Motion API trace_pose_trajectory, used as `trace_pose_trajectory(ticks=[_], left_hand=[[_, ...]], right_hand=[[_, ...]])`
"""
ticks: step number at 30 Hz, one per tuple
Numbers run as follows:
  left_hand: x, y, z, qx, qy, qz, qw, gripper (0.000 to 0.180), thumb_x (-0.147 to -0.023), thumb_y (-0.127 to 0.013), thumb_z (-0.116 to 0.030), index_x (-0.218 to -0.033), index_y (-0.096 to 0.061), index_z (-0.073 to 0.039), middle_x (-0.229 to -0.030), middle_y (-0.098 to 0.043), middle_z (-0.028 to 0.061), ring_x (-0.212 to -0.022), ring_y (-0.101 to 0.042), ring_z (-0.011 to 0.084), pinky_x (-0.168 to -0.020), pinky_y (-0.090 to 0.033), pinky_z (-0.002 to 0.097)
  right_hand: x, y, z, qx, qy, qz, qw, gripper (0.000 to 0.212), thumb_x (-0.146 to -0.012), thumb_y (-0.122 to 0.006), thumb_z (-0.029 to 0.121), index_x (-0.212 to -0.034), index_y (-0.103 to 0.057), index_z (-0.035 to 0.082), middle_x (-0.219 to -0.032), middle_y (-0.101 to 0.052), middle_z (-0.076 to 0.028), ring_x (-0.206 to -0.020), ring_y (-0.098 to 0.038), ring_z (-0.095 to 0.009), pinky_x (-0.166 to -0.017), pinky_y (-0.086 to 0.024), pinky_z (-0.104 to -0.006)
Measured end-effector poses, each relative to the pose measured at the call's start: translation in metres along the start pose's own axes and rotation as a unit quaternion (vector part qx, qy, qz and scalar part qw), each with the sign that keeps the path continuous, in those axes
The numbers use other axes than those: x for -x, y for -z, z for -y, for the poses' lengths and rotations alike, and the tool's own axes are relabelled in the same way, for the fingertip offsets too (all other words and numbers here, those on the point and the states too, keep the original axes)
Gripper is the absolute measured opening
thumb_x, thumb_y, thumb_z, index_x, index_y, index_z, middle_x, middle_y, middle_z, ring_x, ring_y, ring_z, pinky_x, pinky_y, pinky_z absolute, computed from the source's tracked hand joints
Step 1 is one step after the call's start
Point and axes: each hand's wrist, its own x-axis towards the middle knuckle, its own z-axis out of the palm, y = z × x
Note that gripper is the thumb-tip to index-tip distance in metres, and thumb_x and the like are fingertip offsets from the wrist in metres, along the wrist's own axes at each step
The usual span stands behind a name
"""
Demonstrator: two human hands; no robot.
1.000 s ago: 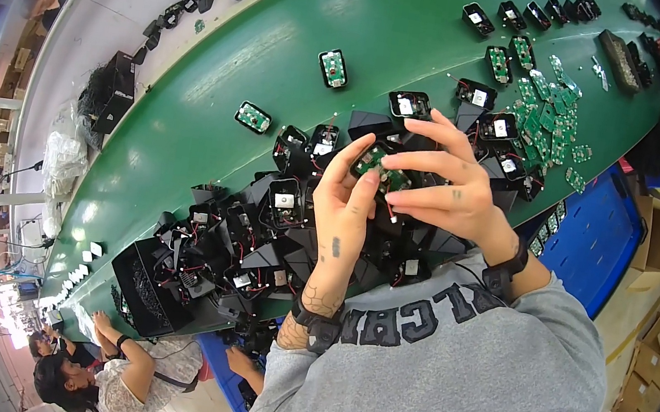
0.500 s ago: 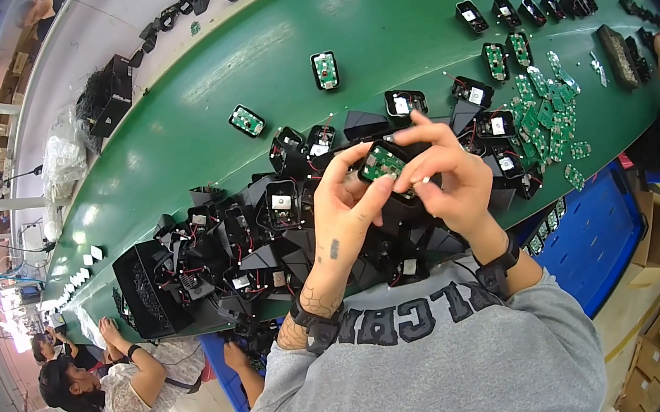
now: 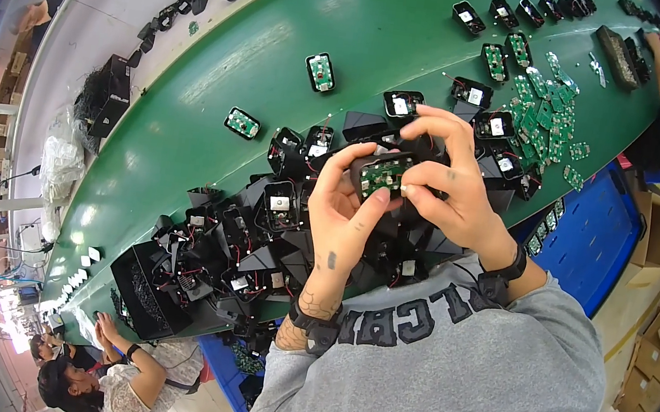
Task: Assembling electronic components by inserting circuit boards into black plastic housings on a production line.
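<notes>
My left hand (image 3: 339, 228) is closed around a small black plastic housing (image 3: 393, 155) above the crowded table, its thumb lying on the near edge. Inside the housing sits a green circuit board (image 3: 378, 177) with small components, face up. My right hand (image 3: 461, 194) is at the housing's right end, with bent index finger and thumb pressed against its edge. Whether something tiny is pinched between those fingertips is too small to tell. Just beyond, another open housing (image 3: 403, 104) with a white part inside rests on the table.
Black housings with wires (image 3: 280, 206) are heaped on the green table (image 3: 215, 66) below and left of my hands. Loose circuit boards (image 3: 553, 123) are piled to the right. A blue tray (image 3: 585, 231) stands beyond the right edge. Co-workers are at the lower left and upper right.
The housing has turned and tilted in my left hand. My right fingers have come in against its right end. At the lower left, a hand over the blue bin has gone from view.
</notes>
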Motion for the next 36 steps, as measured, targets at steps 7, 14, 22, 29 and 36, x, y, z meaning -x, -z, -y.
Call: trace_pose_trajectory(ticks=[7, 14, 22, 29, 36], left_hand=[[0.003, -0.004, 0.003, -0.151, -0.091, -0.041, 0.983, 0.047, -0.081, -0.063, 0.004, -0.125, -0.047, -0.002, -0.114, -0.061, 0.0101, -0.097, -0.063, 0.0131, -0.083, -0.054, 0.0256], [0.008, -0.004, 0.007, -0.206, -0.088, -0.069, 0.972, 0.046, -0.08, -0.067, 0.002, -0.122, -0.051, -0.002, -0.109, -0.063, 0.0091, -0.094, -0.065, 0.0125, -0.08, -0.055, 0.0259], [-0.002, -0.004, 0.002, -0.302, -0.129, -0.068, 0.942, 0.045, -0.079, -0.067, 0.001, -0.122, -0.052, -0.001, -0.107, -0.065, 0.0068, -0.09, -0.065, 0.0119, -0.075, -0.056, 0.0254], [-0.016, 0.013, -0.002, -0.287, -0.11, -0.039, 0.951, 0.039, -0.08, -0.065, -0.001, -0.117, -0.054, 0.001, -0.089, -0.067, 0.0086, -0.075, -0.066, 0.0111, -0.067, -0.056, 0.024], [-0.026, 0.035, -0.028, -0.119, 0.11, 0.088, 0.983, 0.035, -0.085, -0.058, -0.012, -0.112, -0.056, 0.011, -0.093, -0.068, 0.0176, -0.075, -0.071, 0.0278, -0.064, -0.059, 0.0312]], right_hand=[[-0.001, -0.007, -0.009, 0.009, -0.008, 0.043, 0.999, 0.007, -0.066, -0.063, 0.004, -0.07, -0.057, 0.003, -0.114, -0.058, -0.011, -0.123, -0.046, -0.035, -0.1, -0.037, -0.0458], [0.001, -0.007, -0.012, -0.06, -0.027, 0.075, 0.995, 0.005, -0.068, -0.061, 0.003, -0.07, -0.057, 0.002, -0.112, -0.059, -0.011, -0.118, -0.05, -0.032, -0.098, -0.039, -0.0446], [-0.008, 0.001, -0.017, -0.186, -0.17, 0.102, 0.962, 0.012, -0.076, -0.067, 0.002, -0.076, -0.055, 0.002, -0.11, -0.061, -0.01, -0.102, -0.059, -0.019, -0.09, -0.046, -0.0325], [-0.02, -0.005, -0.032, -0.202, -0.171, 0.114, 0.958, 0.022, -0.072, -0.074, -0.001, -0.086, -0.058, 0.003, -0.103, -0.064, -0.008, -0.096, -0.06, -0.016, -0.087, -0.047, -0.0294], [-0.049, 0.019, -0.022, 0.028, 0.318, 0.188, 0.929, 0.029, -0.068, -0.074, 0.005, -0.096, -0.07, -0.001, -0.092, -0.066, -0.012, -0.087, -0.063, -0.029, -0.086, -0.051, -0.0466]])
